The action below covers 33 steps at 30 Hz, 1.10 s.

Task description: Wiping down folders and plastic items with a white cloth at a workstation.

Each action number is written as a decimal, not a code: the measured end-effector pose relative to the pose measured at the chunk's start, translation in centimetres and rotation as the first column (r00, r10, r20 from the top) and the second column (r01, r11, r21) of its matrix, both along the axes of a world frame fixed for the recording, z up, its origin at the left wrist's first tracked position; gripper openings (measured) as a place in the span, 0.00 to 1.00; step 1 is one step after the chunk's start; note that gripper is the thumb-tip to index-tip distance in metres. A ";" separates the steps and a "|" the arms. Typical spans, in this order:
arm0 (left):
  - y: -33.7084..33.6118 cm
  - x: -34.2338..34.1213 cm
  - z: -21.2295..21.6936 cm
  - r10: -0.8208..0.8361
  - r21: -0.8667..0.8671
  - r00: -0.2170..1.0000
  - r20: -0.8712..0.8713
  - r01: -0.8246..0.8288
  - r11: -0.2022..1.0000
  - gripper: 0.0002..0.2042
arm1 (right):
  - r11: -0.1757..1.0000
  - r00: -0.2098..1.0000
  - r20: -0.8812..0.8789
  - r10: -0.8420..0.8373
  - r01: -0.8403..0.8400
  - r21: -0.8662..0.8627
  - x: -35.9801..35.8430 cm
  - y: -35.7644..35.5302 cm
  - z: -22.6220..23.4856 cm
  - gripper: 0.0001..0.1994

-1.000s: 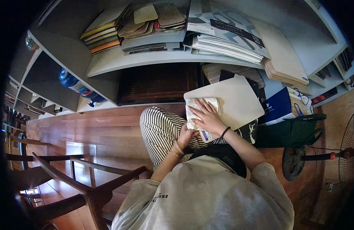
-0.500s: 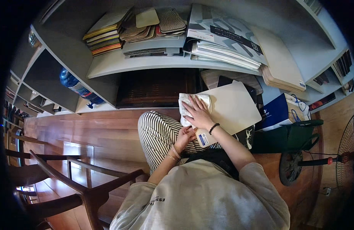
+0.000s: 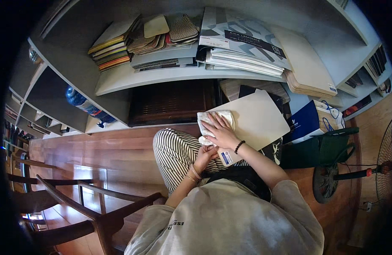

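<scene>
A cream sample board (image 3: pixel 259 117) with a blue-and-white label near its close corner rests tilted across my lap. My right hand (image 3: pixel 223 131), a dark bead bracelet at its wrist, lies flat with fingers spread on a folded white cloth (image 3: pixel 203 120). That cloth covers the board's left edge. Just below it, my left hand (image 3: pixel 205 157) pinches the board's near left edge close to the label; its fingertips are partly hidden. Striped trousers (image 3: pixel 172 148) show under the board.
Ahead, a grey shelf (image 3: pixel 162 78) carries stacked sample boards (image 3: pixel 113 44) and a large binder (image 3: pixel 242 38). At right are a blue-and-white paper bag (image 3: pixel 308 121), a dark green bag (image 3: pixel 306 151) and a fan (image 3: pixel 385 165). A wooden chair (image 3: pixel 98 216) stands at left.
My right hand and the cloth have slid slightly toward me along the board. My left hand keeps its hold on the edge. The view has shifted a little.
</scene>
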State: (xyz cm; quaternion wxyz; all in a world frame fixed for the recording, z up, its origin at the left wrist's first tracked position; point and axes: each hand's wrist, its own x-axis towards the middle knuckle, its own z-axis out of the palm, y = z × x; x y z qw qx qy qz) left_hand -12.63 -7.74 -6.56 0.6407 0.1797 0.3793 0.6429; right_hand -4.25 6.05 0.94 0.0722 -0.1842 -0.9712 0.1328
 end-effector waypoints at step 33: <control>0.5 0.7 2.3 0.001 -0.026 0.998 -0.058 -0.002 1.000 0.20 | 0.995 0.989 -0.111 -0.101 0.104 0.014 -1.1 5.6 -1.3 0.27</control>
